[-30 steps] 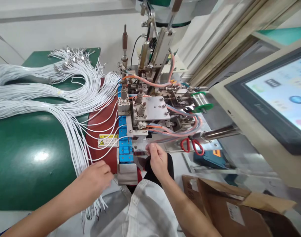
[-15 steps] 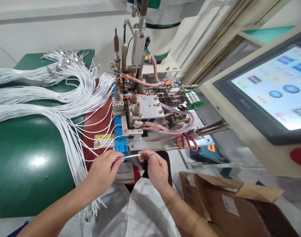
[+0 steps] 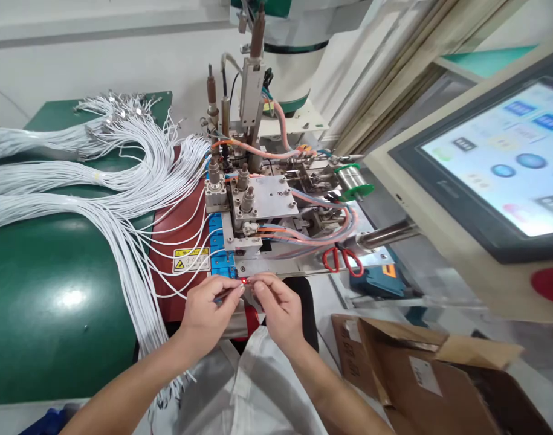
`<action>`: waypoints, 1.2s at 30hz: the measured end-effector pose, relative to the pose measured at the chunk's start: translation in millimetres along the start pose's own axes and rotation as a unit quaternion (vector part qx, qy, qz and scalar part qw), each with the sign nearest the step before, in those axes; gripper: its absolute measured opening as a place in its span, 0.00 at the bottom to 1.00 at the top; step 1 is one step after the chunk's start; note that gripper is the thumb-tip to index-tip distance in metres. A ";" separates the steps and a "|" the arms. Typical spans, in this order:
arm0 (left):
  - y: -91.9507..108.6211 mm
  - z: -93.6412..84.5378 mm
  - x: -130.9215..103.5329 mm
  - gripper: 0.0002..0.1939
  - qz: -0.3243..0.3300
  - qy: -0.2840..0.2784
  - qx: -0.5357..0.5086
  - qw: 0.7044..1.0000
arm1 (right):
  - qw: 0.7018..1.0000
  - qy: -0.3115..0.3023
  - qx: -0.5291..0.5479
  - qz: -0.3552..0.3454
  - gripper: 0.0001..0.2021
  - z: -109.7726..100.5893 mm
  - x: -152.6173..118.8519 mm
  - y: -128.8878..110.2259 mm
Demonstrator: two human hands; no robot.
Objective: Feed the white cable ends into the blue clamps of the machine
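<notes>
My left hand (image 3: 209,309) is closed, its thumb and fingers pinching a white cable just in front of the blue clamp blocks (image 3: 222,264). Close beside it, my right hand (image 3: 281,308) pinches the end of that same cable. A small red light spot (image 3: 244,280) shines between the two sets of fingertips. Most of the held cable is hidden by my fingers. Other white cables (image 3: 176,226) run from the left into the blue blocks, across a red-brown surface (image 3: 167,308) with a yellow warning label (image 3: 191,260).
A metal machine (image 3: 265,196) with hoses stands ahead, with a solder wire spool (image 3: 351,182) at its right. Red-handled scissors (image 3: 342,261) lie near its edge. A touchscreen (image 3: 498,163) juts in from the right above a cardboard box (image 3: 421,386). Bundled white cables (image 3: 54,172) cover the green table (image 3: 45,302).
My hands have come closer together, the left moving right and the right slightly left. The cable stretch between them is now mostly covered, and a red light spot has appeared there.
</notes>
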State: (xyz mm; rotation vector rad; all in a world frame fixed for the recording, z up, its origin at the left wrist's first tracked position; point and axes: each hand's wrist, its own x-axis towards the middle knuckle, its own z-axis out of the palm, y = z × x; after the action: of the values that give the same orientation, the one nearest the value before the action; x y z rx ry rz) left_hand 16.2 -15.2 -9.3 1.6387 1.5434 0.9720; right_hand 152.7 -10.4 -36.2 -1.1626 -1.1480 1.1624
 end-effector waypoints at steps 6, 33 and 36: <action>-4.9 4.1 -1.1 0.05 -0.012 0.006 0.002 1.000 | 0.992 0.015 -0.104 -0.072 0.03 3.2 -0.7 -3.8; 5.8 -15.5 9.9 0.08 -0.057 -0.177 -0.051 0.981 | 0.957 -0.192 -0.187 -0.115 0.05 -12.5 21.8 -28.5; 4.8 -10.2 6.1 0.09 -0.061 -0.102 -0.085 0.989 | 0.979 -0.084 -0.162 -0.090 0.06 -0.7 13.4 -23.7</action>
State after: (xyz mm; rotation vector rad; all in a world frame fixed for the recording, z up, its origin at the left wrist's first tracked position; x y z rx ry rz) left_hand 9.8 -9.6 0.3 1.4593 1.3662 0.8196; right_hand 155.5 1.8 -12.0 -1.1883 -1.5831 0.9699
